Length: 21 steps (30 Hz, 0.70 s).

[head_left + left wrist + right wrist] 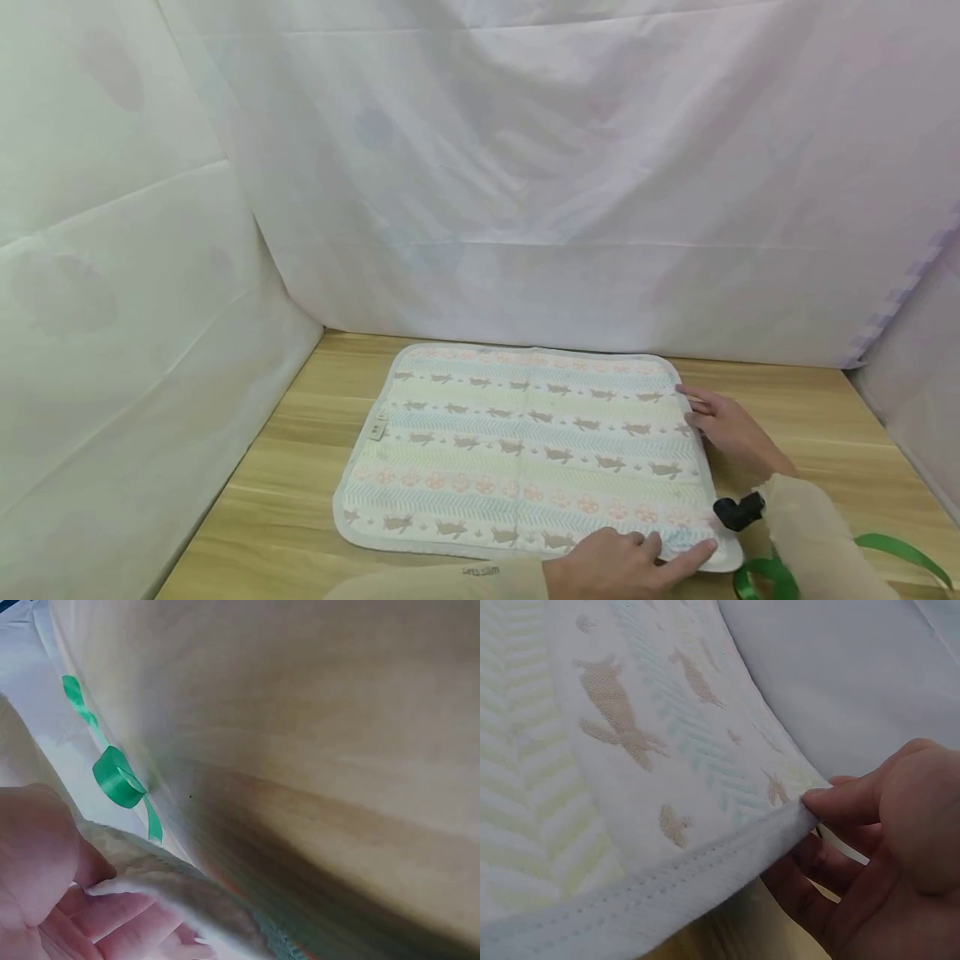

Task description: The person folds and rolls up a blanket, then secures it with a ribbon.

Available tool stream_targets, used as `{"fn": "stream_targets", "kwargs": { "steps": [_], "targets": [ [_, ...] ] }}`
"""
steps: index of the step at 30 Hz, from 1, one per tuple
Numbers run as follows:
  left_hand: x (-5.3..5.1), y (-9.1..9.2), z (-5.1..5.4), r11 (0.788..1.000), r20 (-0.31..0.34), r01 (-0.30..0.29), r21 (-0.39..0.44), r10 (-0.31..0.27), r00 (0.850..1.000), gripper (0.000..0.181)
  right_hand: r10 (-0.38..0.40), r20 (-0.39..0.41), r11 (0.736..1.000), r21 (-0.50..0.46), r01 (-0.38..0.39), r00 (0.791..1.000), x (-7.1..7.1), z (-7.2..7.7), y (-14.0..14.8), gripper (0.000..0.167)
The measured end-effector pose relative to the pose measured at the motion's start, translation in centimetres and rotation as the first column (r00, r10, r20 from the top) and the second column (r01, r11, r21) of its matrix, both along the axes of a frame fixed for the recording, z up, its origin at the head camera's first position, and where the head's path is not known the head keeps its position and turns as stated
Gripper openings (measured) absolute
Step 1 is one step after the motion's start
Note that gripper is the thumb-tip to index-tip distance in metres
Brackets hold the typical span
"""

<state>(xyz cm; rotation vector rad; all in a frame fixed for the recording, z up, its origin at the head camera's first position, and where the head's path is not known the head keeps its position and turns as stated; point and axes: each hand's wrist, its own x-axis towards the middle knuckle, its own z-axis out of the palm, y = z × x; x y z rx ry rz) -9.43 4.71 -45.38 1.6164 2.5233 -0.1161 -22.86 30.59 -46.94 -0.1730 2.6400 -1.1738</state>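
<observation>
On the table (300, 433) we see the patterned cloth (532, 450), spread from back edge towards front; the left hand (618, 567) pinches its near-right corner, the right hand (731, 425) its right side; we judge this gripping, next calling for even tension.

Head view: bright, soft, even light; pale sheen on curtain (525, 150) folds; printed cloth (525, 454) slightly washed out. Left wrist view: dimmer, hazy; bench (360, 735) grain smeared, dark shadow along cloth edge. Right wrist view: greyish; weave crisp nearby, shade beneath hem (690, 889).
</observation>
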Motion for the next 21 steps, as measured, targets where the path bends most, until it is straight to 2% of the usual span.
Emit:
{"fn": "stream_targets", "kwargs": {
  "steps": [3, 6, 9, 16, 18, 21],
  "targets": [
    [-0.2, -0.6, 0.2, 0.999, 0.003, -0.036, 0.022, 0.036, 0.999, 0.088, 0.035, -0.001, 0.999, -0.026, -0.035, 0.999, -0.3, 0.5, 0.4, 0.054],
    [-0.5, -1.2, 0.4, 0.995, 0.041, -0.086, 0.05, 0.084, 0.996, 0.087, 0.062, 0.009, 0.996, -0.061, -0.061, 0.998, -0.7, 0.9, 0.7, 0.055],
    [-0.7, -1.9, 0.5, 0.984, 0.048, -0.126, 0.128, 0.12, 0.992, 0.085, 0.077, 0.03, 0.994, -0.085, -0.074, 0.997, -1.2, 1.4, 0.9, 0.056],
    [-0.9, -3.5, 0.5, 0.928, 0.028, -0.186, 0.323, 0.187, 0.982, 0.105, 0.098, 0.085, 0.989, -0.116, -0.088, 0.992, -1.9, 2.7, 1.1, 0.061],
    [-1.0, -3.8, 0.7, 0.909, 0.051, -0.216, 0.358, 0.212, 0.976, 0.112, 0.109, 0.084, 0.989, -0.114, -0.099, 0.991, -2.0, 3.1, 1.3, 0.062],
    [-0.9, -4.9, 0.8, 0.876, 0.077, -0.226, 0.426, 0.214, 0.974, 0.114, 0.116, 0.063, 0.986, -0.128, -0.107, 0.991, -1.8, 4.1, 1.0, 0.061]
  ]
}}
